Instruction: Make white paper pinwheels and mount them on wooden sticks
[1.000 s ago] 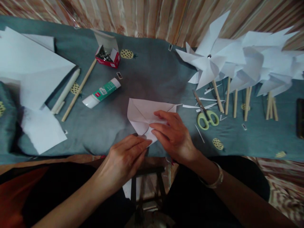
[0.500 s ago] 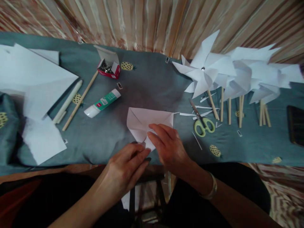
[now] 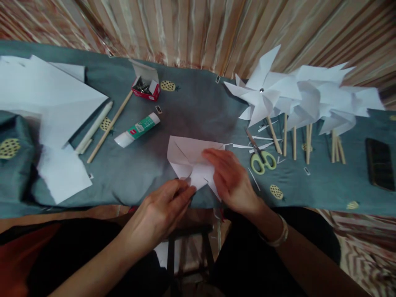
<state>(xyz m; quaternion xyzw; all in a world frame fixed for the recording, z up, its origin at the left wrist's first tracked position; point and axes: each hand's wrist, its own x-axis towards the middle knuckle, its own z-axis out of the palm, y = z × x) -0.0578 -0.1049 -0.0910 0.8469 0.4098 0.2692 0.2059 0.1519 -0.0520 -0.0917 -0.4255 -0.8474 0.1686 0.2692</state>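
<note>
A white square of paper (image 3: 188,154), cut from its corners and partly folded, lies on the teal cloth (image 3: 198,107) just in front of me. My right hand (image 3: 230,181) rests on its right half with fingers stretched flat, pressing a flap down. My left hand (image 3: 163,208) sits at the paper's near corner, its fingers pinched together on the paper's edge. A glue stick (image 3: 137,128) with a green label lies a little to the left of the paper.
Green-handled scissors (image 3: 261,156) and paper strips lie right of the paper. Several finished white pinwheels (image 3: 297,97) on wooden sticks fill the back right. A red box of pins (image 3: 145,87), a wooden stick (image 3: 109,126), loose white sheets (image 3: 46,99) lie left. A dark phone (image 3: 380,163) lies far right.
My right hand has slid from the paper's middle toward its right side, and another flap now shows under it. My left hand stays at the near corner. The view shifted slightly.
</note>
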